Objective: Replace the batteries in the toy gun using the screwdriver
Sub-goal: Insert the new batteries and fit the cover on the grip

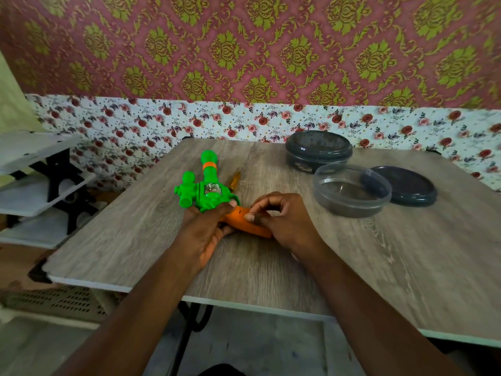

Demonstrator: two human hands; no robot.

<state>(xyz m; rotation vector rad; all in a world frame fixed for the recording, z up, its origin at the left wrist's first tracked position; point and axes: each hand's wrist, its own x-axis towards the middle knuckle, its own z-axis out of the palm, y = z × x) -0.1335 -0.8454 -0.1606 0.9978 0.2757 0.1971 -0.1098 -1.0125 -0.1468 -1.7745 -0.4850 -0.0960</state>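
A green toy gun (206, 183) with an orange grip (245, 222) lies on its side on the wooden table (271, 261), barrel pointing away from me. My left hand (204, 232) holds the gun body where it meets the grip. My right hand (282, 221) rests on the orange grip with its fingers curled, thumb and forefinger pinching at the grip's side. A screwdriver with an amber handle (235, 180) lies behind the gun, mostly hidden by it. No batteries are visible.
An open clear round container (352, 189) stands right of my hands, its dark lid (404, 185) beside it. A closed dark-lidded container (318, 150) stands behind them. White shelves (35, 183) are left of the table. The table's near edge runs below my forearms.
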